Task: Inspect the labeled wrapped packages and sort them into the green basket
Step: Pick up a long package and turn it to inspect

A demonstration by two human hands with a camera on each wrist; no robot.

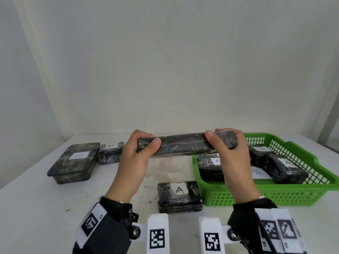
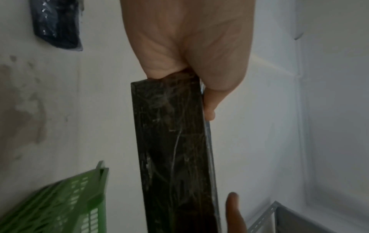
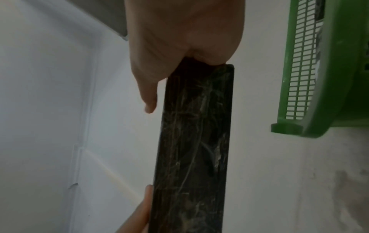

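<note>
Both hands hold a long flat black wrapped package (image 1: 185,143) on edge above the table, its narrow side toward me and its label hidden. My left hand (image 1: 136,154) grips its left end, thumb in front. My right hand (image 1: 233,153) grips the right end the same way. In the left wrist view the package (image 2: 175,157) runs away from the palm (image 2: 187,47); the right wrist view shows the package (image 3: 195,149) likewise below the palm (image 3: 183,31). The green basket (image 1: 297,195) at right holds several black packages labelled A (image 1: 286,168).
On the white table (image 1: 36,208) lie a large flat package labelled B (image 1: 75,161), a small wrapped one behind it (image 1: 111,152), and one labelled A (image 1: 179,196) near me beside the basket. A white wall stands behind. A paper sheet (image 1: 260,173) lies in the basket.
</note>
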